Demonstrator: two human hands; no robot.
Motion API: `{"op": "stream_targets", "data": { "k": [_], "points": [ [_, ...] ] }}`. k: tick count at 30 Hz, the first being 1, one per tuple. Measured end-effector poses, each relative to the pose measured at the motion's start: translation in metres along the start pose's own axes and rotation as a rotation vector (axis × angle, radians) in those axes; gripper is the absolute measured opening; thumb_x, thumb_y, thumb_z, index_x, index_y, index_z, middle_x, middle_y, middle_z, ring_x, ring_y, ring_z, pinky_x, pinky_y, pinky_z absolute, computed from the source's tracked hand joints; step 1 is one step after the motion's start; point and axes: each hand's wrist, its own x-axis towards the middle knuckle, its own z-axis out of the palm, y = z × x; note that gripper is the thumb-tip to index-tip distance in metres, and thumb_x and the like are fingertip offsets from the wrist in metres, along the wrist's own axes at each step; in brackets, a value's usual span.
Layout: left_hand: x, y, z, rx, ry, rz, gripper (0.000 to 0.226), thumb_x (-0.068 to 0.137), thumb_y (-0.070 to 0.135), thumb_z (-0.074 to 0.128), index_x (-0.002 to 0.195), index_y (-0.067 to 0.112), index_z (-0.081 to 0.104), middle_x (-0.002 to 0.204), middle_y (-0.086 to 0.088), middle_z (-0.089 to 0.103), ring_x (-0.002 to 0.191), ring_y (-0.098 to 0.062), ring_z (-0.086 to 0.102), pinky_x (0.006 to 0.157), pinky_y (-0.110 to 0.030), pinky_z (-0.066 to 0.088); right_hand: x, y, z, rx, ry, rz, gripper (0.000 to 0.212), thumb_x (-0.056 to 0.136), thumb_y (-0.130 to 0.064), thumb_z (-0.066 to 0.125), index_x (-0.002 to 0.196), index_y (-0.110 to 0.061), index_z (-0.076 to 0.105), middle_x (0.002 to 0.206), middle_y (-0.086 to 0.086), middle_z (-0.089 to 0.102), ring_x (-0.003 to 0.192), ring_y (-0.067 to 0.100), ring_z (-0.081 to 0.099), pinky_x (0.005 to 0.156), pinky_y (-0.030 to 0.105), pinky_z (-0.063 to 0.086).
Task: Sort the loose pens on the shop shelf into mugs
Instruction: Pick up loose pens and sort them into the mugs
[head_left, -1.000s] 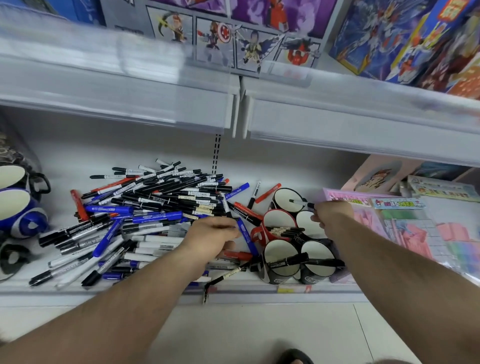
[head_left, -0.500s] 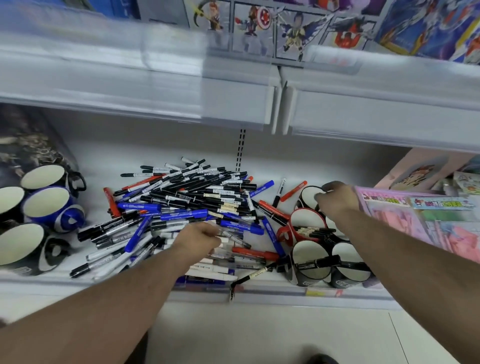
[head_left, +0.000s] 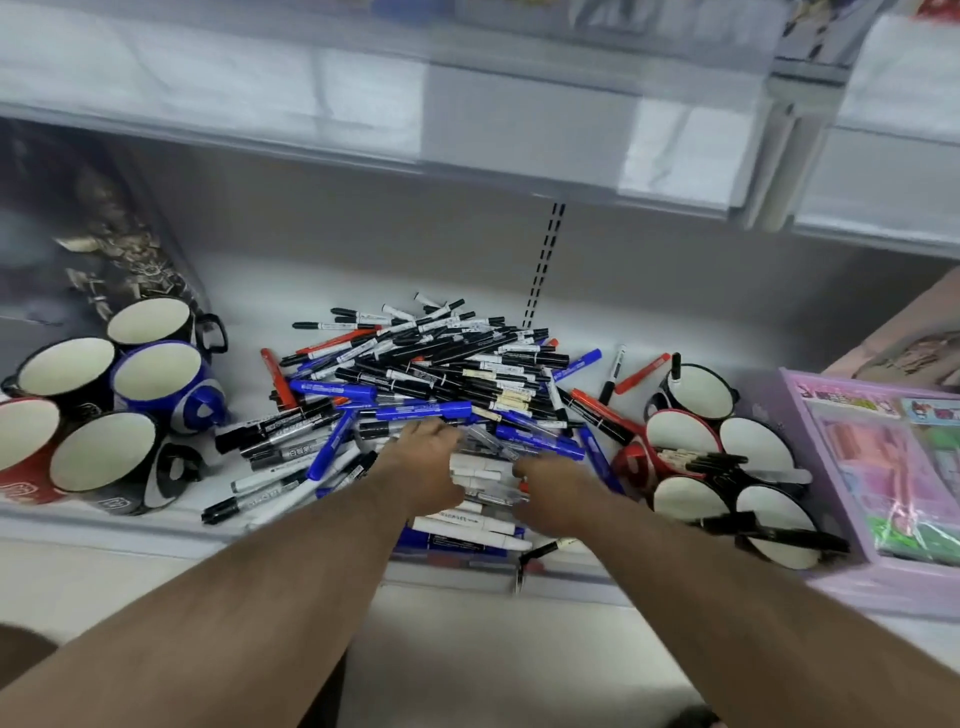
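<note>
A big heap of loose pens (head_left: 447, 374), black, blue, red and white, covers the middle of the white shelf. My left hand (head_left: 423, 460) rests palm down on the heap's near side, fingers curled among the pens. My right hand (head_left: 553, 491) lies just right of it, also down on the pens, blurred. Whether either hand grips a pen is hidden. Right of the heap stands a cluster of mugs (head_left: 691, 441); the red one holds several black pens, and pens lie across the two nearest. More mugs (head_left: 156, 376), with nothing in them, stand at the left.
An upper shelf (head_left: 467, 130) overhangs the pens. A purple stationery box (head_left: 883, 467) sits right of the mugs. A dark printed box (head_left: 98, 244) stands behind the left mugs. One black pen (head_left: 540, 551) hangs over the shelf's front lip.
My right hand has left the back right mug and come down onto the pen heap beside my left hand. The camera has swung left and closer, bringing the left mugs fully into view.
</note>
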Motion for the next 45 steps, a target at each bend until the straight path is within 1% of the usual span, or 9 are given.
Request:
{"op": "stream_targets", "data": {
  "k": [4,8,16,22,28,32,37,42,45],
  "points": [
    [0.024,-0.011,0.002,0.058,-0.023,-0.011,0.114,0.073,0.054,0.076,0.156,0.028,0.001,0.163,0.001,-0.008,0.15,-0.03,-0.003,0.119,-0.055,0.005,0.02,-0.009,0.016,-0.051,0.004,-0.017,0.1,0.08,-0.058,0.07,0.155,-0.02,0.015,0.161,0.011,0.017,0.146,0.033,0.022,0.118,0.052,0.02],
    [0.054,-0.017,-0.005,0.159,-0.047,-0.08,0.138,0.065,0.068,0.077,0.151,0.028,-0.024,0.158,-0.005,-0.032,0.146,-0.033,-0.025,0.115,-0.064,-0.003,0.052,-0.007,0.01,-0.115,0.013,0.018,0.138,0.063,-0.075,0.074,0.157,-0.019,-0.01,0.163,0.015,-0.016,0.151,0.038,-0.01,0.12,0.054,-0.003],
    [0.069,-0.016,0.002,0.376,-0.203,0.033,0.139,0.058,0.072,0.078,0.153,0.034,-0.016,0.163,-0.006,-0.017,0.148,-0.038,-0.011,0.113,-0.067,0.012,0.095,-0.003,0.011,-0.144,-0.038,0.042,0.16,0.047,-0.082,0.075,0.148,-0.023,-0.034,0.157,0.011,-0.035,0.147,0.036,-0.025,0.117,0.06,-0.01],
    [0.062,-0.021,0.016,0.392,-0.129,0.05,0.114,0.065,0.067,0.076,0.151,0.035,0.009,0.158,-0.011,0.008,0.145,-0.039,0.012,0.11,-0.064,0.024,0.082,0.005,0.014,-0.198,0.06,-0.074,0.135,0.055,-0.081,0.073,0.155,-0.021,0.004,0.159,0.007,0.018,0.146,0.033,0.02,0.118,0.055,0.019],
    [0.051,-0.024,0.022,0.32,-0.077,0.02,0.106,0.068,0.068,0.073,0.15,0.028,0.018,0.152,-0.002,0.026,0.142,-0.031,0.017,0.108,-0.054,0.034,0.079,0.009,0.021,-0.175,0.036,-0.095,0.11,0.064,-0.077,0.071,0.146,-0.017,0.027,0.147,0.01,0.043,0.134,0.03,0.042,0.115,0.047,0.031],
    [0.043,-0.025,0.026,0.251,-0.033,-0.024,0.098,0.073,0.067,0.069,0.15,0.028,0.022,0.154,0.001,0.024,0.143,-0.028,0.018,0.11,-0.051,0.037,0.078,0.007,0.02,-0.071,0.037,-0.098,0.095,0.066,-0.065,0.079,0.137,-0.018,0.037,0.136,0.008,0.051,0.124,0.028,0.049,0.105,0.043,0.04],
    [0.038,-0.019,0.025,0.183,0.012,-0.077,0.089,0.088,0.055,0.061,0.153,0.036,0.003,0.161,0.002,0.011,0.149,-0.031,0.003,0.114,-0.059,0.025,0.083,0.015,0.012,0.298,-0.011,-0.025,0.067,0.062,-0.041,0.09,0.115,-0.031,0.051,0.11,-0.007,0.06,0.098,0.015,0.057,0.083,0.031,0.049],
    [0.037,-0.021,0.014,0.135,0.156,-0.18,0.087,0.097,0.037,0.054,0.154,0.031,-0.012,0.164,-0.001,-0.002,0.151,-0.03,-0.002,0.119,-0.056,0.014,0.085,0.026,0.005,0.272,0.048,0.036,0.037,0.074,-0.03,0.077,0.099,-0.029,0.05,0.097,-0.005,0.06,0.086,0.014,0.058,0.066,0.026,0.045],
    [0.036,-0.016,0.009,0.022,0.237,-0.205,0.089,0.093,0.042,0.056,0.155,0.024,-0.006,0.162,-0.003,0.003,0.149,-0.028,0.006,0.119,-0.051,0.014,0.087,0.025,0.002,0.294,0.086,0.085,0.037,0.073,-0.028,0.076,0.098,-0.025,0.049,0.093,-0.004,0.058,0.086,0.015,0.059,0.071,0.032,0.054]
  ]
}}
